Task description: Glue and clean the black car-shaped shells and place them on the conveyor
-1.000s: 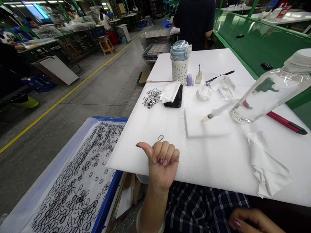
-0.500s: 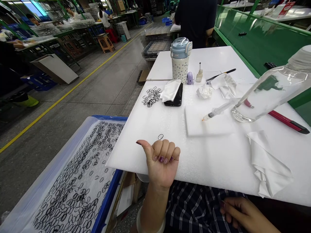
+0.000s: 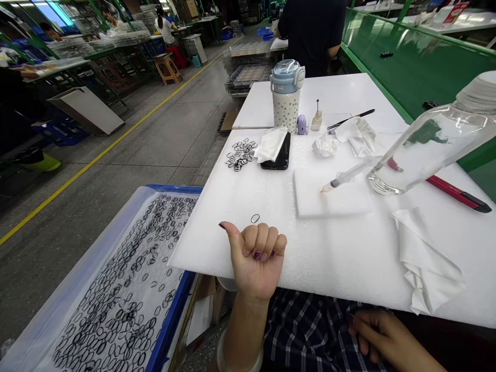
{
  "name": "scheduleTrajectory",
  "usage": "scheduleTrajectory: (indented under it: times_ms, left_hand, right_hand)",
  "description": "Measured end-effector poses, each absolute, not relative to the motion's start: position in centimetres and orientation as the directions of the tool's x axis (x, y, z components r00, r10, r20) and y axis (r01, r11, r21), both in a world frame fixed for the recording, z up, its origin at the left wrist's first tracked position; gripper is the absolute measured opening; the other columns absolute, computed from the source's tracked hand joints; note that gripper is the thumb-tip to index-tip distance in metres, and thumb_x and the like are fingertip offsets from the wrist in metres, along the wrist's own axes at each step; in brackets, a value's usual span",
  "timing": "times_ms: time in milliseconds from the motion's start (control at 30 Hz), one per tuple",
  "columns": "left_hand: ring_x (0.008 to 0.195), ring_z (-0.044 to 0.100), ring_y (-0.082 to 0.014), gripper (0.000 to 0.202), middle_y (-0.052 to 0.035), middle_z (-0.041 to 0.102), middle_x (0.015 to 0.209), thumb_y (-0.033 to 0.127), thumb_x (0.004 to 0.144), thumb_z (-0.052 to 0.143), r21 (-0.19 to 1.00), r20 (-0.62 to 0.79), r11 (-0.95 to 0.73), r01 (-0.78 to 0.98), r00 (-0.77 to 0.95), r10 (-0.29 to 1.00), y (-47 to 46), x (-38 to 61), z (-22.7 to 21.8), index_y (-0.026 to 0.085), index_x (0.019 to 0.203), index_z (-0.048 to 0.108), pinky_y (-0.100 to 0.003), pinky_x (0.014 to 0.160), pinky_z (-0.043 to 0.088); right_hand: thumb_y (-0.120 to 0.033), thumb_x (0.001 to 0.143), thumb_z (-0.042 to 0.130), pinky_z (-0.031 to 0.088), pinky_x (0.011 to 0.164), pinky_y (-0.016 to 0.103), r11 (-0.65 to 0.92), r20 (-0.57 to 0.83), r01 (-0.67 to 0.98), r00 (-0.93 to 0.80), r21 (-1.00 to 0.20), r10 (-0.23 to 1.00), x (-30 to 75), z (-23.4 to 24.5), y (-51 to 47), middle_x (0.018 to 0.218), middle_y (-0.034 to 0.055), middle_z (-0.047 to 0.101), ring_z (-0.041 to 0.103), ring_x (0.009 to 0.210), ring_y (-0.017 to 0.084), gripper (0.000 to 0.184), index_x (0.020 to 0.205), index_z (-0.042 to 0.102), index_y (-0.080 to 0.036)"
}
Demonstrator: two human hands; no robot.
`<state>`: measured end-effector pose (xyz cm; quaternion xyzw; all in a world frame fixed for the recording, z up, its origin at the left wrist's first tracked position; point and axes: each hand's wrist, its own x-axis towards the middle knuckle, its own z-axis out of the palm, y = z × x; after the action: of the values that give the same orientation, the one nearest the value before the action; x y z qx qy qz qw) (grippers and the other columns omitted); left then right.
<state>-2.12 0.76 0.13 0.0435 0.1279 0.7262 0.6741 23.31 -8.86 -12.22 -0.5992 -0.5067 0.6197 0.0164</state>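
The right hand (image 3: 387,336) has slid leftward, fingers loosely bent, while the closed left hand (image 3: 256,261) sits just below a light, thin black oval ring (image 3: 254,218), best pinched by its rim.

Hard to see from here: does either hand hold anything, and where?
Neither visibly holds anything: the left hand is curled, apart from a loose black ring; the right hand rests on plaid cloth.
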Motion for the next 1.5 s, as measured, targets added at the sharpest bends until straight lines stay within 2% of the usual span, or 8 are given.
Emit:
scheduleTrajectory:
  times_ms: [333, 567, 733, 867, 1000, 1100, 1200, 1500]
  left_hand:
    - [0.041, 0.007, -0.0064, 0.063, 0.0075, 0.012, 0.048, 0.064, 0.096, 0.022, 0.323, -0.17, -0.009, -0.946, -0.067, 0.983, 0.8, -2.5, 0.3, 0.019, 0.053, 0.017, -0.02, 0.037, 0.016]
    - [0.04, 0.004, -0.0056, 0.063, 0.0076, 0.01, 0.046, 0.061, 0.097, 0.019, 0.323, -0.119, -0.029, -0.946, -0.071, 0.99, 0.8, -2.6, -0.1, 0.018, 0.051, 0.015, -0.021, 0.037, 0.009]
    - [0.041, 0.005, -0.0062, 0.062, 0.0074, 0.011, 0.047, 0.059, 0.098, 0.027, 0.43, -0.091, -0.011, -0.903, -0.055, 0.994, 0.8, -2.5, 0.2, 0.018, 0.052, 0.018, -0.022, 0.039, 0.011]
    - [0.043, 0.02, -0.0063, 0.055, 0.0056, 0.028, 0.052, 0.053, 0.093, 0.05, 0.744, 0.034, -0.066, -0.665, -0.061, 0.998, 0.3, -1.5, 0.2, 0.017, 0.055, 0.034, -0.024, 0.044, 0.017]
    - [0.05, 0.032, -0.0104, 0.045, 0.0022, 0.036, 0.055, 0.038, 0.098, 0.046, 0.961, 0.174, -0.176, -0.212, -0.03, 0.984, -0.5, -0.7, -0.3, 0.017, 0.058, 0.043, -0.028, 0.05, 0.023]
    - [0.053, 0.034, -0.0124, 0.043, 0.0011, 0.037, 0.055, 0.032, 0.097, 0.046, 0.973, 0.228, -0.228, 0.021, -0.016, 0.973, -0.9, -0.5, -0.4, 0.018, 0.057, 0.042, -0.03, 0.052, 0.025]
    - [0.053, 0.034, -0.0126, 0.04, 0.0011, 0.037, 0.054, 0.027, 0.096, 0.046, 0.954, 0.27, -0.269, 0.134, 0.011, 0.963, -1.1, -0.3, -0.3, 0.019, 0.057, 0.04, -0.03, 0.052, 0.025]
    - [0.05, 0.032, -0.0121, 0.039, 0.0016, 0.035, 0.054, 0.024, 0.095, 0.045, 0.938, 0.292, -0.29, 0.188, 0.021, 0.956, -1.1, -0.2, -0.3, 0.019, 0.058, 0.036, -0.029, 0.05, 0.024]
  right_hand:
    - [-0.068, 0.087, 0.039, 0.041, 0.053, 0.027, -0.515, -0.736, 0.571, -0.26, -0.64, 0.626, 23.3, -12.6, -8.8, 0.061, 0.0055, 0.068, 0.059, 0.05, 0.017, 0.059, 0.075, 0.066, -0.017]
    - [-0.065, 0.088, 0.04, 0.042, 0.053, 0.026, -0.537, -0.741, 0.546, -0.267, -0.644, 0.617, 23.2, -12.4, -8.7, 0.061, 0.0064, 0.068, 0.06, 0.05, 0.017, 0.057, 0.078, 0.066, -0.016]
    - [-0.066, 0.088, 0.038, 0.042, 0.054, 0.027, -0.537, -0.744, 0.551, -0.263, -0.639, 0.615, 23.3, -12.6, -8.7, 0.061, 0.0058, 0.068, 0.059, 0.05, 0.017, 0.057, 0.078, 0.065, -0.016]
    - [-0.063, 0.089, 0.038, 0.04, 0.053, 0.026, -0.552, -0.748, 0.542, -0.249, -0.634, 0.615, 23.1, -12.6, -8.5, 0.058, 0.0051, 0.067, 0.057, 0.046, 0.016, 0.055, 0.076, 0.062, -0.016]
    - [-0.062, 0.089, 0.04, 0.039, 0.051, 0.026, -0.573, -0.753, 0.524, -0.235, -0.63, 0.614, 22.9, -12.4, -8.4, 0.057, 0.0046, 0.066, 0.057, 0.046, 0.016, 0.052, 0.075, 0.061, -0.016]
    - [-0.064, 0.088, 0.041, 0.04, 0.051, 0.027, -0.578, -0.749, 0.511, -0.23, -0.636, 0.622, 22.8, -12.2, -8.4, 0.057, 0.0043, 0.066, 0.057, 0.047, 0.016, 0.053, 0.076, 0.061, -0.016]
    - [-0.066, 0.087, 0.041, 0.04, 0.05, 0.027, -0.576, -0.747, 0.512, -0.225, -0.637, 0.626, 22.8, -12.2, -8.4, 0.057, 0.0037, 0.066, 0.057, 0.046, 0.016, 0.054, 0.076, 0.061, -0.016]
    - [-0.063, 0.09, 0.039, 0.037, 0.05, 0.027, -0.567, -0.735, 0.537, -0.16, -0.625, 0.659, 22.3, -11.5, -8.2, 0.052, 0.0029, 0.061, 0.052, 0.043, 0.016, 0.054, 0.072, 0.059, -0.017]
